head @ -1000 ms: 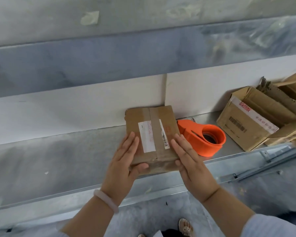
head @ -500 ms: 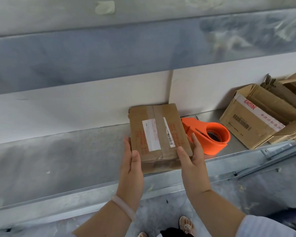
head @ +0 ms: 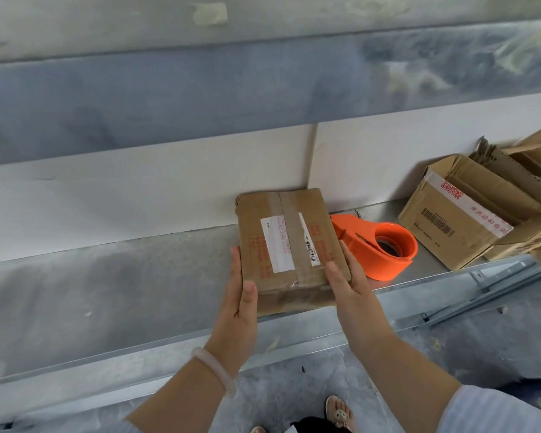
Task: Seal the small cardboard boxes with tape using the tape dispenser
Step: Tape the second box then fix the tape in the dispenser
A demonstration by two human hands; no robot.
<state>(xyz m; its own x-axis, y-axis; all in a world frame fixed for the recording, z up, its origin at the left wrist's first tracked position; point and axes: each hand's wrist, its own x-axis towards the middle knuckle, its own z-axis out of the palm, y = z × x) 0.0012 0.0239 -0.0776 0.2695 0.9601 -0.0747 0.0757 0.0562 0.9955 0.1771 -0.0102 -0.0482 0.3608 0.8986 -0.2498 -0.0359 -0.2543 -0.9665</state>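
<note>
Small cardboard box (head: pixel 289 245) sits centre frame on the grey metal shelf (head: pixel 107 292), far end up against the white wall board (head: pixel 138 189), near end at the shelf's front lip. Can't tell whether it is fully resting or slightly lifted. A brown tape strip (head: pixel 289 210) runs lengthwise over the top and down the near face. A white label (head: pixel 274 242) and a barcode sticker (head: pixel 310 245) are also on top, along with red print.

Left hand (head: pixel 239 303) is flat against the box's left side, fingers straight and together, thumb lying at the near left corner. Right hand (head: pixel 352 290) is flat against the right side, fingers straight, thumb resting on the top edge. So both hands are uncurled and press the box between them. There is a pale bracelet (head: pixel 214 368) on the left wrist and a light sleeve (head: pixel 497 410) at lower right.

Orange tape dispenser (head: pixel 384 248) lies on the shelf just right of the box, nose toward the box, tape roll visible inside. The right fingertips are between the box and the dispenser; contact with the dispenser is unclear.

Open cardboard boxes (head: pixel 450 226) are piled at the right edge of the frame, well apart from the hands. A sandalled foot (head: pixel 338 412) shows at bottom centre.
</note>
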